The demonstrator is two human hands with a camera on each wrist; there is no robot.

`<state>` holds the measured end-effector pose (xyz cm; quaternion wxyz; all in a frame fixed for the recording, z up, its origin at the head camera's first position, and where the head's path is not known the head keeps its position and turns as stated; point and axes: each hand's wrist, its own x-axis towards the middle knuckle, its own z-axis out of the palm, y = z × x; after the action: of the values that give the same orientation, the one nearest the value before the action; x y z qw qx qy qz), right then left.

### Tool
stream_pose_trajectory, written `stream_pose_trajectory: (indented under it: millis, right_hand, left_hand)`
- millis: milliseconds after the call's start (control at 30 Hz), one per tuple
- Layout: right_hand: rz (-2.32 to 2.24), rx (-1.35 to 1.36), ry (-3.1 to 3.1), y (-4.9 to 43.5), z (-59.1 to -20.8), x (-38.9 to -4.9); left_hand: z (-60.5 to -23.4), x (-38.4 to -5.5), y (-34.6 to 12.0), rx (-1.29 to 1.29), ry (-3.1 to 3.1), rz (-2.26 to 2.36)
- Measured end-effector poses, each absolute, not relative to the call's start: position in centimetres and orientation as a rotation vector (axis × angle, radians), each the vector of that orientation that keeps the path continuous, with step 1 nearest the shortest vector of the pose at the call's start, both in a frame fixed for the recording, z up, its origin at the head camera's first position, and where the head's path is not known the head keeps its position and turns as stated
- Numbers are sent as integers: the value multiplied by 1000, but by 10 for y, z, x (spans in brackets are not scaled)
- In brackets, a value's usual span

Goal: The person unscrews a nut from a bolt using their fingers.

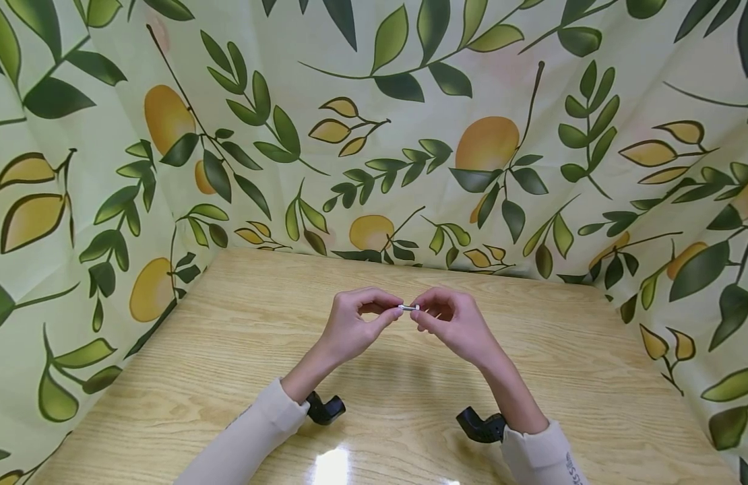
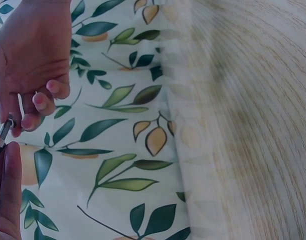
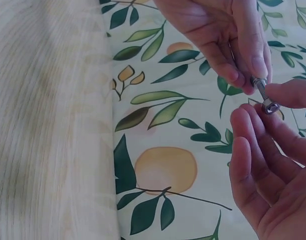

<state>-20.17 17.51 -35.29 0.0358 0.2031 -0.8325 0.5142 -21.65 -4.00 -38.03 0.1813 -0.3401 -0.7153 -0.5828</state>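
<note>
A small silvery metal bolt (image 1: 408, 308) spans the gap between the two hands, over the table. The left hand (image 1: 353, 325) pinches one end of it between thumb and fingertips. At the other end, the right hand (image 1: 457, 323) holds it with thumb and index finger. In the right wrist view, a nut (image 3: 270, 106) sits on the bolt at the right fingertips, the thumb alongside. The bolt's other end is partly hidden by the left fingertips (image 3: 259, 67). The right hand's remaining fingers are loosely bent below the bolt.
The wood-grain table (image 1: 277, 289) lies under both hands. A leaf-and-fruit patterned cloth (image 1: 374, 195) stands as a wall behind it and along both sides. Black curved mounts (image 1: 327, 409) stick out at both wrists, by the light sleeves (image 1: 253, 434).
</note>
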Motion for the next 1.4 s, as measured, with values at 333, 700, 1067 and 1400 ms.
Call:
stream_pose_trajectory:
  millis: [333,700,1067,1400]
  right_hand:
    - [1567,633,-2508,174,-353,-201]
    - [1569,626,-2592,176,-352,-202]
    - [1572,640,-2527,175,-352,-201]
    - [1551,633,-2586,177,-352,-202]
  left_hand:
    - [-379,-216,-39,-954,-2028,-1652]
    - [-380,-216,-40,-957,-2023,-1644]
    - [-380,-218,-40,-959,-2021,-1644]
    - [-380,-217,-40,-958,-2022,-1643]
